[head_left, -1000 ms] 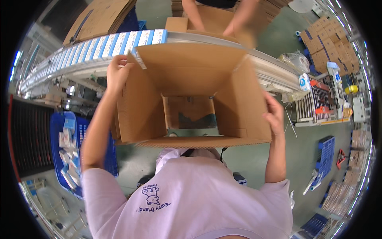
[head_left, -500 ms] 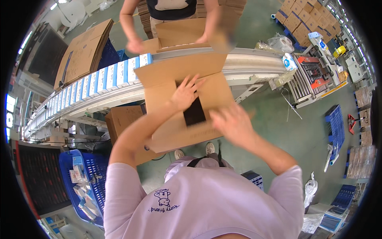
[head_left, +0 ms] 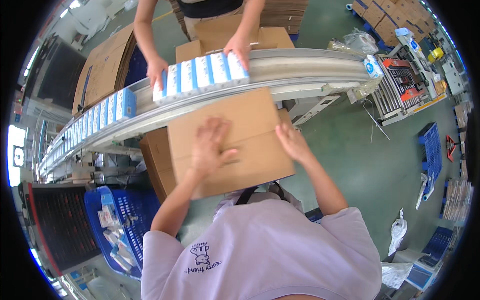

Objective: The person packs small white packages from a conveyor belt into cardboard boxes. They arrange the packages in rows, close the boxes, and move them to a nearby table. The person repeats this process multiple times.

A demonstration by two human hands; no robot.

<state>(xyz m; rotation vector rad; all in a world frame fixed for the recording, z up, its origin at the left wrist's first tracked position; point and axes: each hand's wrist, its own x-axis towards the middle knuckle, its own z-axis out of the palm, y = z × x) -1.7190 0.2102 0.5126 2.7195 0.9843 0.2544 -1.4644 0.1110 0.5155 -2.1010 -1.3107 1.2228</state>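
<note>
Cardboard is pressed flat by two hands. The left hand (head_left: 210,147) is laid open on top of the brown cardboard box (head_left: 230,137), with its fingers spread wide and nothing gripped. The right hand (head_left: 292,142) is laid on the box's right side, fingers loosely open, and nothing is clutched there either. The box is held closed in front of the chest, just under both palms. Below and left of the left hand, a blue basket (head_left: 107,225) with small packs is seen on the floor. Just past the fingertips, a grey conveyor (head_left: 300,65) is seen. Farther out, a row of blue and white packs (head_left: 200,75) is held at both ends by another person's hands.
</note>
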